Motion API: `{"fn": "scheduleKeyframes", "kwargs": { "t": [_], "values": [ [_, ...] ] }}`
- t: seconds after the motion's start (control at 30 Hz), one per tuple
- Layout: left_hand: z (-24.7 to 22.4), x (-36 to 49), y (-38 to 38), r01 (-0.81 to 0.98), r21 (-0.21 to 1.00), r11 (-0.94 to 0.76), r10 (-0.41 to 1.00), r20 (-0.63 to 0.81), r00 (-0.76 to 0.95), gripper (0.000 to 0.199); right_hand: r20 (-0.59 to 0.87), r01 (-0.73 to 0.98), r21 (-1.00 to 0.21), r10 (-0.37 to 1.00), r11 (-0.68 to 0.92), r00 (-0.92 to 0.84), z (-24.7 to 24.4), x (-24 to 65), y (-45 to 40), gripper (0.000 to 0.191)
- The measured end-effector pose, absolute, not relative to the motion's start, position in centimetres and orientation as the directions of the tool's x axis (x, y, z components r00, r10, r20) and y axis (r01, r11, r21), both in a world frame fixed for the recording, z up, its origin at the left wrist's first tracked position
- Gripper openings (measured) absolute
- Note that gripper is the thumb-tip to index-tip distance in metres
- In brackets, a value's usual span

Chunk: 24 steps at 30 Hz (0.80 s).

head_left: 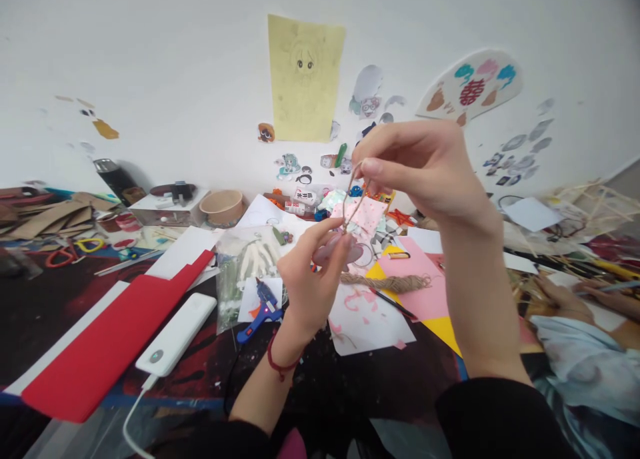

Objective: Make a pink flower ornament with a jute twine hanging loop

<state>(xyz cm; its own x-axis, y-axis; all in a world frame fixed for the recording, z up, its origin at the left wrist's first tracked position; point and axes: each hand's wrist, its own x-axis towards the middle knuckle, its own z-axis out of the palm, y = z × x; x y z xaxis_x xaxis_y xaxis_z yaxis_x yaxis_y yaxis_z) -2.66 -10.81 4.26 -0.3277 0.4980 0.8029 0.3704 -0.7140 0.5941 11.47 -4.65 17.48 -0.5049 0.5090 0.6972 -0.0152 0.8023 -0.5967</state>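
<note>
My right hand is raised above the table, its thumb and forefinger closed on the top of a thin loop of brown twine. Lower down, my left hand pinches the bottom of that loop between thumb and forefinger. A small translucent pinkish-purple piece shows behind and beside the left fingers; its exact kind is unclear. Below the hands, a hank of the same brown twine lies across pink paper. A blue glue gun rests on a white sheet left of my left wrist.
A white power bank with a cable lies beside a long red card. Scissors, a tan bowl and a black flask stand or lie further left. At right, a co-worker's hand is among sticks.
</note>
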Motion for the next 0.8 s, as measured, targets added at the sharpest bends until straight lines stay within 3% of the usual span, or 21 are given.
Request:
{"fn": "scheduleKeyframes", "kwargs": {
  "t": [0.2, 0.47, 0.8],
  "values": [
    [4.3, -2.8, -11.0, 0.502, 0.537, -0.678, 0.451, 0.843, -0.293, 0.019, 0.696, 0.062, -0.584, 0.539, 0.809, -0.475, 17.8, 11.8, -5.5, 0.011],
    [3.8, -2.8, -11.0, 0.453, 0.622, -0.639, 0.578, 0.777, -0.251, 0.031, 0.731, 0.137, -0.547, 0.551, 0.826, -0.402, 18.4, 11.4, -6.1, 0.012],
    [3.8, -3.6, -11.7, 0.546, 0.537, -0.643, 0.498, 0.835, -0.236, 0.031, 0.779, 0.081, -0.497, 0.485, 0.864, -0.397, 19.5, 11.5, -6.0, 0.019]
  ]
}}
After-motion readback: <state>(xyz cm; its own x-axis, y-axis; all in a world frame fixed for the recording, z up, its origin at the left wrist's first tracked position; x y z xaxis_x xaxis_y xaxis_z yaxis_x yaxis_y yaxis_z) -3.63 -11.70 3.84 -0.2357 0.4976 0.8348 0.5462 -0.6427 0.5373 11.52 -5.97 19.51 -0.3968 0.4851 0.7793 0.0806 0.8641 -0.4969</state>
